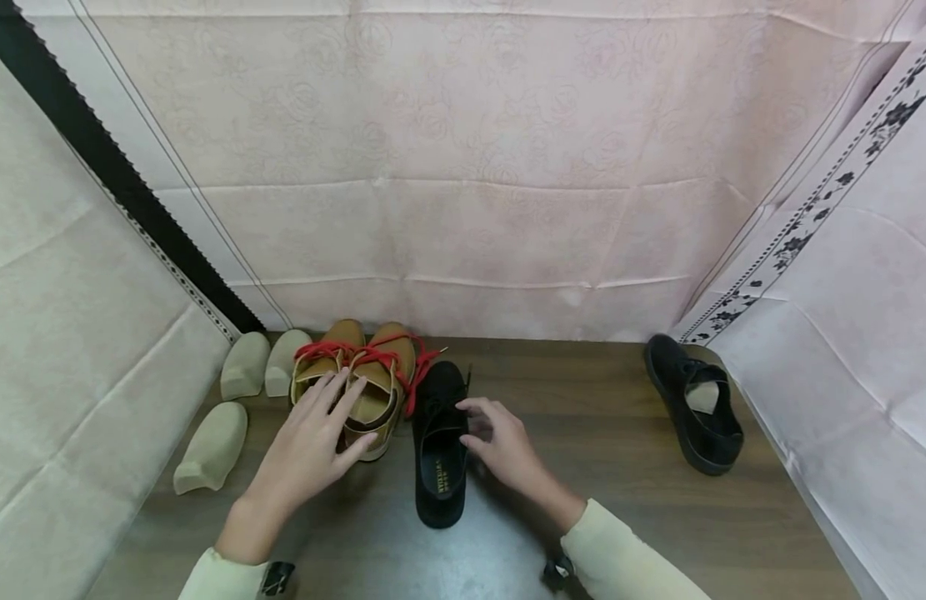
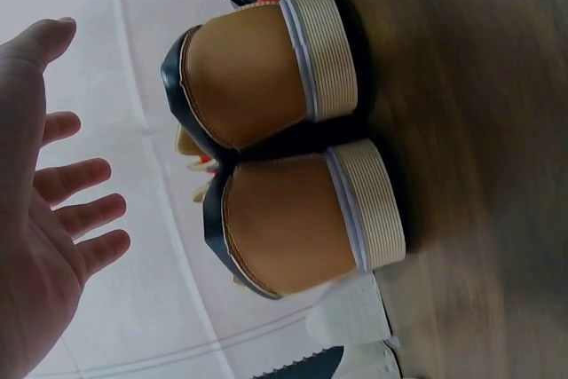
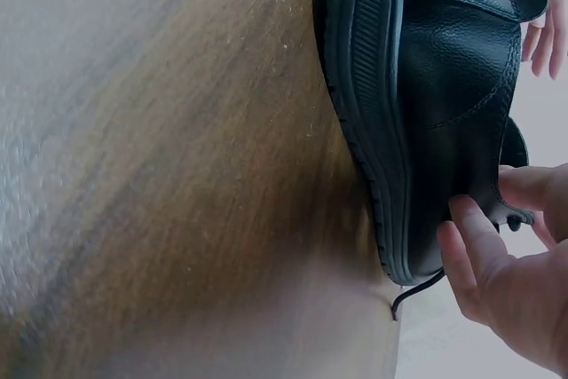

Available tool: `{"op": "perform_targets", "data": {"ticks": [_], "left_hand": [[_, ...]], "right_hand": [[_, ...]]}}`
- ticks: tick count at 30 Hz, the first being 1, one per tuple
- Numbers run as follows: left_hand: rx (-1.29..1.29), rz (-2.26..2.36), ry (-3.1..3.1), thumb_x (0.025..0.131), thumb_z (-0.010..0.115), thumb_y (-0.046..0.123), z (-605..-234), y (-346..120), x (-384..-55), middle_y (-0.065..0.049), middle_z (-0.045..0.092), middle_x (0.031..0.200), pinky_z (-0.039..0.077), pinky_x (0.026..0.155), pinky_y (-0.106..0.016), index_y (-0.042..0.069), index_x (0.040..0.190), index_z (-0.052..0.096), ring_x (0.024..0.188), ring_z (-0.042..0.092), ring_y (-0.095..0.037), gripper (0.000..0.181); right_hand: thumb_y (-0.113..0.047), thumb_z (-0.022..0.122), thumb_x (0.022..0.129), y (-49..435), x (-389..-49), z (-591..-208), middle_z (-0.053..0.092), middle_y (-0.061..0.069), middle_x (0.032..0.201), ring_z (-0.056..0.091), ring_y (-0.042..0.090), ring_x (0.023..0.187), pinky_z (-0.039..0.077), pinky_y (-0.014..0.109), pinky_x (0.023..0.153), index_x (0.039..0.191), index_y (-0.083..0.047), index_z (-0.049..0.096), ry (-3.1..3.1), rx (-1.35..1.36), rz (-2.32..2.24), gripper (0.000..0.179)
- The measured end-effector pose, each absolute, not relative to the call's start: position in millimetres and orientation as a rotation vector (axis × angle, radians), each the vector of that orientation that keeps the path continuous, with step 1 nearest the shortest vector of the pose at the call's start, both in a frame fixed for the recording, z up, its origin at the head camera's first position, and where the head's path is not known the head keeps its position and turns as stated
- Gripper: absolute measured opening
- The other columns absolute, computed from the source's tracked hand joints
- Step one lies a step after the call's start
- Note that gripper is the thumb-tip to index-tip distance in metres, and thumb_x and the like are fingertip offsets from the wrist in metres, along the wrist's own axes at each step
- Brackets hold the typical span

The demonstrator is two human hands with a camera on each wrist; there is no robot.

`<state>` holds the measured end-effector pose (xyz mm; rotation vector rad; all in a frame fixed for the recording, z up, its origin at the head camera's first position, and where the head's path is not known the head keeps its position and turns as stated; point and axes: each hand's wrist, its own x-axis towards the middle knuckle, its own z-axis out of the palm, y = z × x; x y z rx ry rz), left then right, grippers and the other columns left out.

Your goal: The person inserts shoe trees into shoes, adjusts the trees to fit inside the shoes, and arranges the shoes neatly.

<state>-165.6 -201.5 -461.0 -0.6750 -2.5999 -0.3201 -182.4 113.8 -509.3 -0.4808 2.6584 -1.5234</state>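
Note:
My left hand (image 1: 310, 446) is spread over a pair of tan shoes (image 1: 391, 333) with red laces. In the left wrist view its fingers stand apart from the tan heels (image 2: 284, 224), holding nothing. A black lace-up shoe (image 1: 440, 500) lies right of the pair, toe toward the wall. My right hand (image 1: 505, 442) is at this shoe's right side. The right wrist view shows two fingertips on the outer side of the black leather (image 3: 457, 68), the thumb at the opening's rim. Part of the grip is hidden behind the lace flap.
A second black shoe (image 1: 691, 408) stands by the right wall, with a pale insert inside. Several cream shoe inserts (image 1: 211, 446) lie at the left. White patterned sheeting (image 1: 463, 233) covers the walls around the wood-grain floor (image 1: 583, 400).

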Motion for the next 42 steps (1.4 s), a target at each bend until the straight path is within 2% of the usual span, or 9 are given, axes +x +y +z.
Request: {"op": "perform_targets", "data": {"ticks": [6,14,25,30,35,42], "left_hand": [[-0.643,-0.373,-2.559,0.084,0.081,0.039,-464.6,-214.0,-162.7,-0.029,0.052,0.148,0.042,0.110,-0.063,0.006,0.149,0.052,0.137,0.048,-0.050,0.079],[-0.635,-0.416,-2.467,0.094,0.069,0.047,-471.4,-237.2,-161.4,-0.031,0.054,0.142,0.047,0.101,-0.065,0.003,0.146,0.054,0.129,0.052,-0.051,0.070],[-0.492,-0.440,-2.503,0.078,0.085,0.022,-482.5,-268.7,-157.0,-0.035,0.052,0.139,0.048,0.093,-0.069,-0.002,0.140,0.057,0.124,0.052,-0.054,0.073],[-0.456,-0.471,-2.495,0.075,0.086,0.018,-489.0,-285.4,-153.6,-0.037,0.051,0.138,0.047,0.090,-0.070,-0.002,0.141,0.055,0.117,0.054,-0.057,0.075],[-0.436,-0.429,-2.471,0.076,0.084,0.017,-494.6,-304.6,-152.5,-0.041,0.053,0.132,0.046,0.089,-0.071,-0.007,0.138,0.055,0.114,0.054,-0.059,0.072],[-0.248,-0.355,-2.536,0.071,0.088,0.018,-506.3,-325.7,-149.3,-0.043,0.055,0.124,0.044,0.085,-0.073,-0.013,0.134,0.053,0.107,0.053,-0.063,0.078]], "right_hand": [[-0.012,0.076,0.094,114.1,-182.0,-511.8,0.064,0.005,0.129,0.069,0.027,0.112,0.060,0.034,0.090,0.134,-0.028,0.062,2.643,-0.432,-1.556,0.046],[-0.010,0.077,0.093,115.8,-183.0,-512.9,0.064,0.005,0.131,0.070,0.028,0.113,0.060,0.034,0.088,0.133,-0.027,0.063,2.631,-0.429,-1.567,0.045],[-0.006,0.075,0.094,117.5,-184.3,-510.7,0.065,0.008,0.130,0.070,0.029,0.111,0.060,0.036,0.088,0.132,-0.024,0.063,2.631,-0.483,-1.557,0.044],[-0.007,0.074,0.095,116.4,-184.3,-508.9,0.065,0.007,0.130,0.070,0.026,0.111,0.060,0.035,0.089,0.133,-0.024,0.062,2.626,-0.499,-1.537,0.043],[-0.005,0.074,0.094,116.5,-185.3,-508.8,0.066,0.007,0.128,0.071,0.023,0.110,0.060,0.032,0.088,0.132,-0.022,0.063,2.620,-0.498,-1.541,0.043],[-0.005,0.075,0.094,114.7,-185.5,-509.0,0.067,0.006,0.126,0.071,0.020,0.108,0.060,0.029,0.085,0.132,-0.022,0.063,2.628,-0.486,-1.538,0.044]]}}
